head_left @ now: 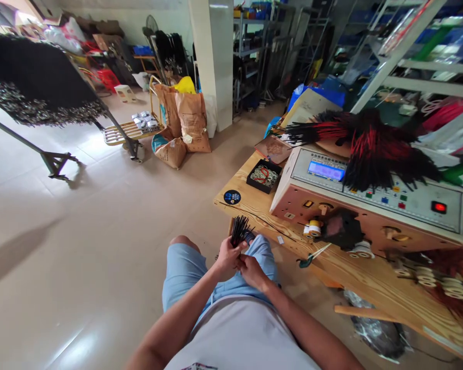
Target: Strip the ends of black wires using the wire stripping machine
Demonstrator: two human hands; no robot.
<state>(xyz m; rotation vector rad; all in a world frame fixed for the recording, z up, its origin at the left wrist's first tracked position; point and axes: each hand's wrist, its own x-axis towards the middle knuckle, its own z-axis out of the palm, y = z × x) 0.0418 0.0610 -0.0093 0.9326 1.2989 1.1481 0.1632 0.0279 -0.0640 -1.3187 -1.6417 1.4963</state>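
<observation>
The left hand [227,258] and right hand [252,272] are together over the person's light blue shorts [181,275], just above the knees. Between them stands a black wire bundle [239,229], its long axis nearly upright in the view, leaning slightly away from the person. The free wire ends fan out at the top and point up and forward, toward the floor [100,246] ahead. A small dark blue piece [249,237] sits at the bundle's right side; what it is cannot be told.

The left hand's fingers [232,247] curl closed around the bundle's lower part. The right hand's fingers [245,262] sit narrow and bent against the left hand, and whether they grip the wires is hidden.

To the right, the near edge of a wooden worktop [250,216] lies just beyond the hands, well clear of them. On it are a black tray [264,176] of coiled wire, a round black sticker [232,197] and a wire-processing machine [366,200] with a lit blue display [326,170]. Red-and-black wire bundles [374,149] lie across the machine's top. Paper sacks [191,123] stand on the floor beyond, beside a white pillar [212,56].
</observation>
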